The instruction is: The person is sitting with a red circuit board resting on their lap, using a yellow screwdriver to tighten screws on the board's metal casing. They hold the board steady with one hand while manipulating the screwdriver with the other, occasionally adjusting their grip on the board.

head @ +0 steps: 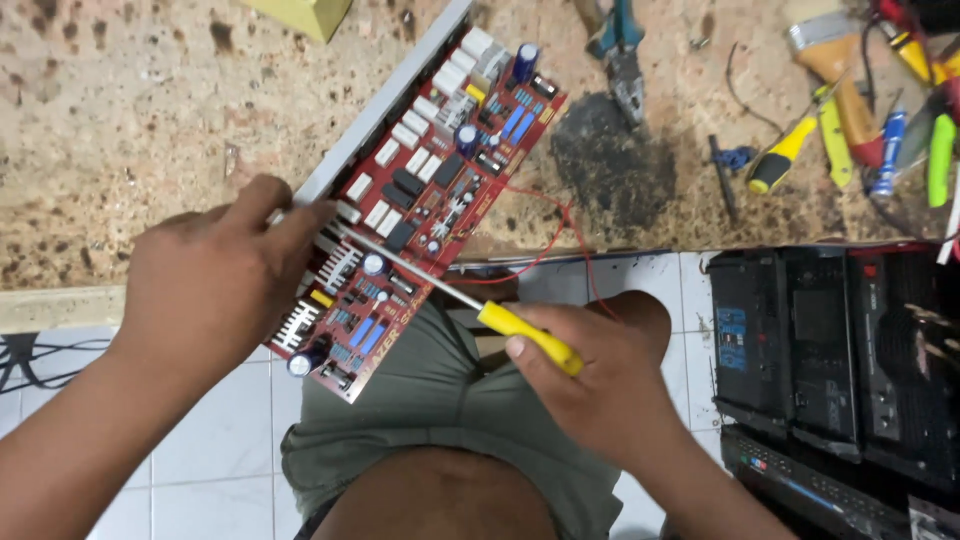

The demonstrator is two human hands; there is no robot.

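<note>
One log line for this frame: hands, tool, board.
left hand: steadies red circuit board | right hand: holds yellow-handled screwdriver, tip at board's left edge

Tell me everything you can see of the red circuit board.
The red circuit board is long and rectangular, lying diagonally over the worktable edge, fixed along a grey metal bar. It carries white block resistors, blue capacitors and finned heatsinks. The left hand grips its near end; the screwdriver in the right hand crosses it. Thin red wires trail off it.
</note>
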